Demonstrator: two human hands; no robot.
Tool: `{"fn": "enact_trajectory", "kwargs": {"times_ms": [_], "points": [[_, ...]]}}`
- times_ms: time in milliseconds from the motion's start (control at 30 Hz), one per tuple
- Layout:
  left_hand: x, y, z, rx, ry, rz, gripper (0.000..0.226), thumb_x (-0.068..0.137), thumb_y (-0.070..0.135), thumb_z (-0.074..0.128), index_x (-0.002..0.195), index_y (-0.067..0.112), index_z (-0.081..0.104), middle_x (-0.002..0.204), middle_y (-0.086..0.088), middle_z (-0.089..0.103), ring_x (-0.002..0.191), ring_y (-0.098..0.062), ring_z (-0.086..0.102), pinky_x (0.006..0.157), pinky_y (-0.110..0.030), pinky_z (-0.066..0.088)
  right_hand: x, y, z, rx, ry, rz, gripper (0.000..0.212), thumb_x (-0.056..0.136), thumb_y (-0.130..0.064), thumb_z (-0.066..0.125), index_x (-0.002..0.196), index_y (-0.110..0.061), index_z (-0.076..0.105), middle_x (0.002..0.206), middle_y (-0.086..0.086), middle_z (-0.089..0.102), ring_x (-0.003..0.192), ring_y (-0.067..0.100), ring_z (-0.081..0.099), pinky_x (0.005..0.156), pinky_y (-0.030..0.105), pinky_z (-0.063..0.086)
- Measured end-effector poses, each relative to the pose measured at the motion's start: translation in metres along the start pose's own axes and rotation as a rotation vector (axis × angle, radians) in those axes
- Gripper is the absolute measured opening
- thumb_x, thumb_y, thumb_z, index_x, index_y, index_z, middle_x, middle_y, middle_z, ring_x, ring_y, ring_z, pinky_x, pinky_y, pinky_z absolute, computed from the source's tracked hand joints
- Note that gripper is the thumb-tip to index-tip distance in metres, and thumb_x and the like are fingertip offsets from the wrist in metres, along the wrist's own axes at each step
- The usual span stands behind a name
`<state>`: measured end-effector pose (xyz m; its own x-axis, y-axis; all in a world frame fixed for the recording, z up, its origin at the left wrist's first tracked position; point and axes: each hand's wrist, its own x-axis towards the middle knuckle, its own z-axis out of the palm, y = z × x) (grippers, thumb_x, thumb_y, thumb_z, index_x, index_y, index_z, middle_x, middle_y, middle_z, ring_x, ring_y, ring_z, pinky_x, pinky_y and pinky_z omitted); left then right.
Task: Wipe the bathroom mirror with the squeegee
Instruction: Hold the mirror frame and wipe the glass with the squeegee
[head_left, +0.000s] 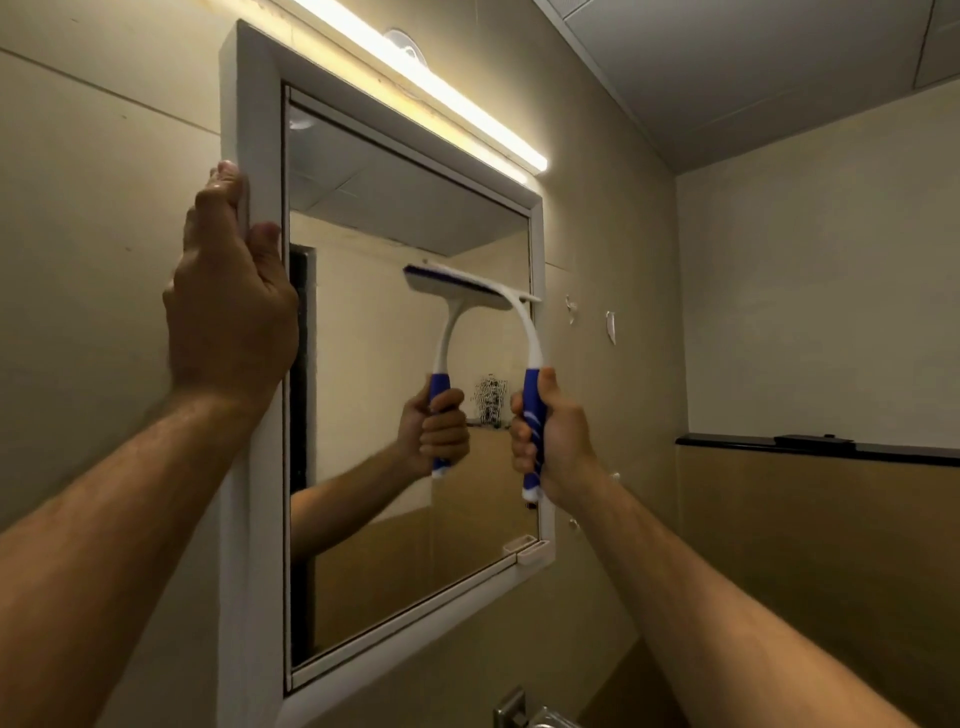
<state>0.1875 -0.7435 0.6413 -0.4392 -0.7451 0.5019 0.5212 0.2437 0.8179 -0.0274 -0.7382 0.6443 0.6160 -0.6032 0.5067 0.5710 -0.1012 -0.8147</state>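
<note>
Mid-wipe, apparently. Right hand (550, 441) wrapped tight around the squeegee (527, 332) handle, blade pressed to the mirror (395, 467) at its right edge, about mid-height. Left hand (228, 306) steadying the frame (249, 571), thumb and fingers (226, 179) clasped over its left side. Next, probably: drag down, keeping even pressure along the blade.

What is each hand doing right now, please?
Left hand: grips the left edge of the white mirror frame.
Right hand: closed around the blue handle of the squeegee, blade against the mirror glass.
</note>
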Motion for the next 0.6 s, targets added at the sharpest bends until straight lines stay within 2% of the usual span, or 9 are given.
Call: {"fn": "enact_trajectory", "kwargs": {"times_ms": [133,300,367,500,600], "points": [[0.001,-0.001,-0.001,-0.027,-0.034,0.000,0.044,0.091,0.060,0.032,0.070,0.022,0.040,0.045,0.011,0.027,0.033,-0.004,0.022,0.032,-0.015,0.018,0.002,0.003,0.005,-0.001,0.021,0.019,0.055,0.095,-0.065,0.034,0.073,-0.018,0.054,0.054,-0.003,0.042,0.039,0.010,0.031,0.036,0.022,0.025],[-0.019,-0.036,-0.016,-0.033,-0.053,-0.100,0.043,0.089,0.055,0.037,0.068,0.019,0.044,0.043,0.009,0.021,0.033,-0.007,0.016,0.035,-0.014,0.015,-0.015,0.041,-0.012,-0.085,0.113,0.055,0.056,0.096,-0.063,0.030,0.068,-0.019,0.050,0.050,-0.004,0.040,0.037,0.010,0.031,0.036,0.020,0.025],[-0.023,-0.040,-0.019,-0.005,-0.033,-0.121,0.044,0.089,0.055,0.037,0.068,0.017,0.045,0.043,0.008,0.020,0.033,-0.008,0.016,0.035,-0.014,0.015,-0.019,0.044,-0.017,-0.126,0.147,0.038,0.055,0.097,-0.061,0.030,0.068,-0.019,0.050,0.049,-0.004,0.041,0.037,0.010,0.031,0.037,0.021,0.026],[-0.017,-0.020,-0.011,0.077,0.074,-0.054,0.050,0.090,0.062,0.026,0.065,0.020,0.036,0.043,0.009,0.019,0.033,-0.008,0.015,0.035,-0.014,0.013,-0.012,0.022,-0.016,-0.176,0.181,-0.023,0.055,0.097,-0.062,0.031,0.067,-0.019,0.050,0.050,-0.004,0.041,0.037,0.010,0.032,0.038,0.021,0.028],[-0.012,-0.010,-0.009,0.101,0.074,-0.046,0.049,0.089,0.062,0.025,0.065,0.021,0.035,0.043,0.009,0.019,0.032,-0.007,0.015,0.034,-0.013,0.013,-0.006,0.013,-0.012,-0.183,0.178,0.009,0.057,0.094,-0.066,0.032,0.066,-0.019,0.051,0.051,-0.004,0.042,0.038,0.010,0.032,0.041,0.022,0.028]]}}
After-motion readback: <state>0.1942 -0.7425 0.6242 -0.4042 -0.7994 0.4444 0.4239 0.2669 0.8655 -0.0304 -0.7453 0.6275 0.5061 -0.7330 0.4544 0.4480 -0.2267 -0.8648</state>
